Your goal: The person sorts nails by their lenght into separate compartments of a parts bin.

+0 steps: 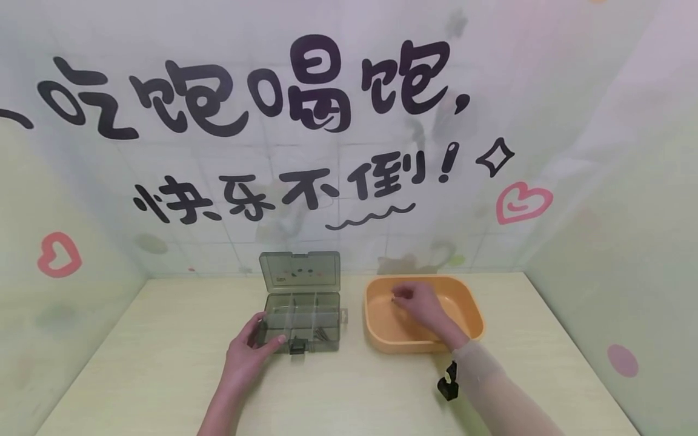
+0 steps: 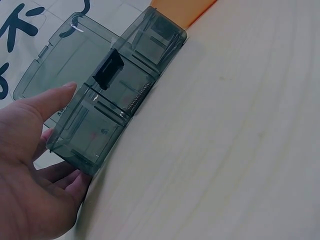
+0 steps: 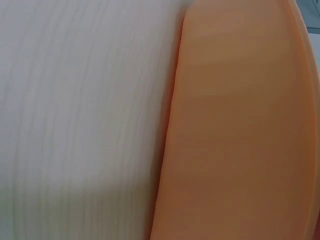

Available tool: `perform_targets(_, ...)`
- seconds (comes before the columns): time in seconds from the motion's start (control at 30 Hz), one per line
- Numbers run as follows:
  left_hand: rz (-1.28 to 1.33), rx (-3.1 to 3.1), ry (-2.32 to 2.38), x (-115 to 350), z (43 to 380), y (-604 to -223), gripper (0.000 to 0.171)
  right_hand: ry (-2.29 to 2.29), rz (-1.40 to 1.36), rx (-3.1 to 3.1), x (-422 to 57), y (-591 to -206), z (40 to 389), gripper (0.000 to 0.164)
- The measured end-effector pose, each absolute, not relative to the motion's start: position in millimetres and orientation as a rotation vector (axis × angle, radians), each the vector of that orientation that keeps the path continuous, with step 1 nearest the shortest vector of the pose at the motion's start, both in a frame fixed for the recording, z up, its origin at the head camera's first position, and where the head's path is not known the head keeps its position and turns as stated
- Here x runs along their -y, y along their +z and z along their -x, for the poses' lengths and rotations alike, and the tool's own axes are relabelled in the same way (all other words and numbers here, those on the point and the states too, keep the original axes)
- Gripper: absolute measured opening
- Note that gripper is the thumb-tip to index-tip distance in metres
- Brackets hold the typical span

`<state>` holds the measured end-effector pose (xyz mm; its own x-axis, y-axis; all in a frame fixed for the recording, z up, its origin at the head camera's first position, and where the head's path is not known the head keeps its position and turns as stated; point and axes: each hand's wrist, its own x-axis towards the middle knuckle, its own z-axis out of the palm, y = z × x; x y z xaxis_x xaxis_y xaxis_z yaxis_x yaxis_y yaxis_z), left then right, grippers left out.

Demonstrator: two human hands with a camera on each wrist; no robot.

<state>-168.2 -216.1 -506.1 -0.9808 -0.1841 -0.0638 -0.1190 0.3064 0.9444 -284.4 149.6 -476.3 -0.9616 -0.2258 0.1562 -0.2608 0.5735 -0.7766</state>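
Note:
A translucent grey compartment box (image 1: pixel 303 320) stands with its lid (image 1: pixel 301 272) raised at the back. My left hand (image 1: pixel 246 352) grips its left end, the thumb on the front edge and fingers around the side; the left wrist view shows the same hold. Several screws (image 2: pixel 138 98) lie in one front compartment, and a dark latch (image 2: pixel 108 69) is at the box's front. My right hand (image 1: pixel 420 303) is over the orange tray (image 1: pixel 422 347), pinching a small dark piece (image 1: pixel 393 300) too small to identify. That hand is out of frame in the right wrist view.
The box and tray stand side by side on a pale wood-grain table (image 1: pixel 349 393). Behind them rises a printed backdrop (image 1: pixel 349 145) with dark lettering, and side panels flank the table. A black wrist fitting (image 1: pixel 449 383) is at the right sleeve.

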Motion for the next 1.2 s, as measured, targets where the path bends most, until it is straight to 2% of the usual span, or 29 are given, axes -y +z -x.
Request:
perform_targets(0.47, -0.282, 2.484, -1.782, 216, 167, -505, 0.080, 1.279, -0.373, 2.793, -160, -483, 293, 0.019)
perform_targets(0.8, -0.292, 2.485, -1.798, 216, 167, -506, 0.080, 1.078, -0.432, 2.831, -167, -484, 297, 0.019)
perform_targets(1.2, -0.290, 2.488, -1.780, 217, 166, -504, 0.080, 0.984, -0.602, 2.784, -159, -490, 305, 0.007)
